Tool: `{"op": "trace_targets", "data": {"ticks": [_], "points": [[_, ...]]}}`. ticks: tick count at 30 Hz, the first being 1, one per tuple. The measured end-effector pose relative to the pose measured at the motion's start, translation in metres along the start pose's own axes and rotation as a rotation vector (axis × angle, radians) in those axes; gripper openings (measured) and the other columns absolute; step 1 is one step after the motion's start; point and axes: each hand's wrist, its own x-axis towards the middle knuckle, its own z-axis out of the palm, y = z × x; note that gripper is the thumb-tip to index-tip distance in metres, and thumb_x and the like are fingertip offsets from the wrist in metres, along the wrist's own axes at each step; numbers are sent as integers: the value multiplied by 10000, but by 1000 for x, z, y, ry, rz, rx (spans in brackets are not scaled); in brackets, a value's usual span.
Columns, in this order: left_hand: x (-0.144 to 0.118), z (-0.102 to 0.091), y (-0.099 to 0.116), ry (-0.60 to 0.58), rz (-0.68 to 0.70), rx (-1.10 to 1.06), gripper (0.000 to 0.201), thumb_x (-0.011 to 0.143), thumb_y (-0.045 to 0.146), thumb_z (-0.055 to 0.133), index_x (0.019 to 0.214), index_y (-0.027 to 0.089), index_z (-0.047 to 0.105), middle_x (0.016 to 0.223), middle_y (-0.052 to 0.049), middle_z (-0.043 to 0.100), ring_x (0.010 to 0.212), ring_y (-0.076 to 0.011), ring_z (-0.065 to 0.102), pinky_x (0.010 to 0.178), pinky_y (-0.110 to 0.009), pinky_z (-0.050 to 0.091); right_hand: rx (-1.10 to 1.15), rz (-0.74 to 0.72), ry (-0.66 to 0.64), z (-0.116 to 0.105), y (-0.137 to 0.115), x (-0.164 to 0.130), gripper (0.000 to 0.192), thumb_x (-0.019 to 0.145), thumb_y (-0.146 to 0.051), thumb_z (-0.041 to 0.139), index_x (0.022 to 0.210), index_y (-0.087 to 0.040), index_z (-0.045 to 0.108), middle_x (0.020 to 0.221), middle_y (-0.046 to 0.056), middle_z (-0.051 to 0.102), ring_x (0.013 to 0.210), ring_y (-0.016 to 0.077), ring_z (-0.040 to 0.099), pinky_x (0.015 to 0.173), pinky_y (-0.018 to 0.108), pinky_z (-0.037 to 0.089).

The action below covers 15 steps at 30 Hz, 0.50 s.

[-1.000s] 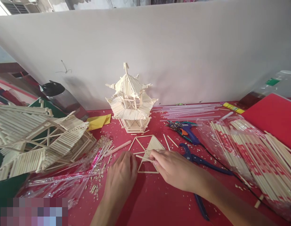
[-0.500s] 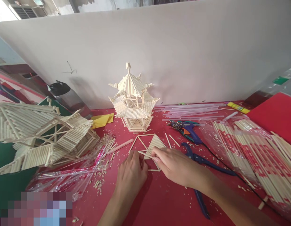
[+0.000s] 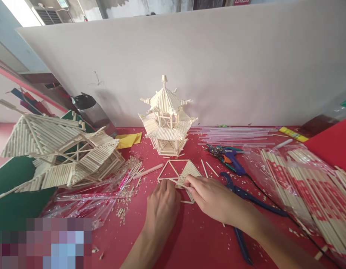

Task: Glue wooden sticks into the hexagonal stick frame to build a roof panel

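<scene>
My right hand pinches a thin wooden stick between thumb and fingers, low over a flat hexagon frame of sticks. Inside that frame lies a triangular panel of sticks laid side by side, partly covered by the right hand. My left hand is closed at the near left of the frame, close to the stick's left end. Its fingertips are hidden, so what it grips does not show. Just beyond the frame stands a small two-tier stick pagoda.
A larger stick pagoda lies tilted at left beside plastic wrappers. To the right are a glue gun, blue-handled cutters and bundled sticks. Glue sticks lie behind, below a pale board.
The view has turned slightly left, so everything appears further right. Both hands stay over the near part of the hexagon frame, with the stick still in the right fingers.
</scene>
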Motion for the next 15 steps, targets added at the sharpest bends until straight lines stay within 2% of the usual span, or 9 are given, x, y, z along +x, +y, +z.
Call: {"op": "trace_targets", "data": {"ticks": [4, 9, 15], "points": [[2, -3, 0, -38, 10, 18, 184, 967, 107, 474, 877, 187, 614, 892, -62, 666, 771, -211, 664, 610, -306, 374, 8, -7, -7, 0, -1, -1, 173, 1065, -176, 399, 984, -221, 545, 906, 37, 703, 814, 186, 649, 690, 284, 370], [3, -6, -8, -24, 15, -51, 186, 1007, 142, 445, 889, 195, 578, 870, -56, 667, 760, -198, 663, 624, -297, 375, 9, -7, -10, -1, 0, -1, 174, 1068, -185, 396, 971, -216, 537, 897, 37, 699, 789, 182, 634, 676, 289, 367], [9, -21, -36, 142, -43, -24, 178, 1062, 236, 364, 954, 220, 504, 902, -50, 653, 753, -196, 640, 611, -303, 339, 53, -18, -17, -5, -1, 0, 151, 1051, -172, 422, 972, -215, 543, 952, 36, 712, 778, 164, 612, 685, 288, 367]]}}
